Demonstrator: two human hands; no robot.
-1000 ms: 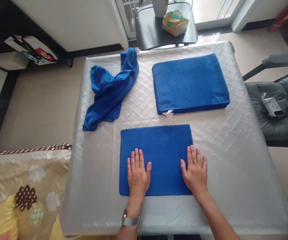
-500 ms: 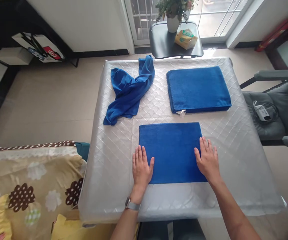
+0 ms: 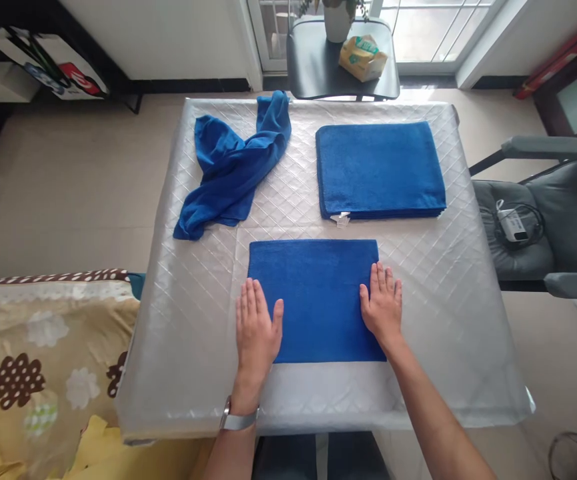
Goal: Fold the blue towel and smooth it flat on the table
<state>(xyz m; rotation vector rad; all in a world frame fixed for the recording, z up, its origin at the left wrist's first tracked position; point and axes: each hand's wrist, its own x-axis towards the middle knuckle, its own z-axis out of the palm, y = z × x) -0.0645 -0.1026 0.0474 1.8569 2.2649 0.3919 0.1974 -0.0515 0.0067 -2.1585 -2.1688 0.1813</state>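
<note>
A folded blue towel [image 3: 318, 300] lies flat as a rectangle on the silver-covered table [image 3: 448, 320]. Over its left edge rests my left hand [image 3: 258, 327], fingers stretched out and thumb spread on the cloth. My right hand [image 3: 383, 303] lies likewise on the towel's right edge, its fingers extended. Neither hand grasps anything. Farther back on the right is a neat stack of folded blue towels [image 3: 381, 170], with a white tag [image 3: 341, 219] poking from its front left corner. A crumpled blue towel [image 3: 235, 167] is heaped at the back left.
Beyond the table's far edge, a dark chair [image 3: 313, 60] bears a potted plant [image 3: 338, 23] and a yellow packet [image 3: 363, 58]. To the right stands a grey armchair [image 3: 568, 207] with a white corded device [image 3: 512, 223]. A patterned cover [image 3: 88, 333] lies at left.
The whole view has shifted, so the table and towels appear farther left and slightly higher. Both hands remain flat at the folded towel's side edges.
</note>
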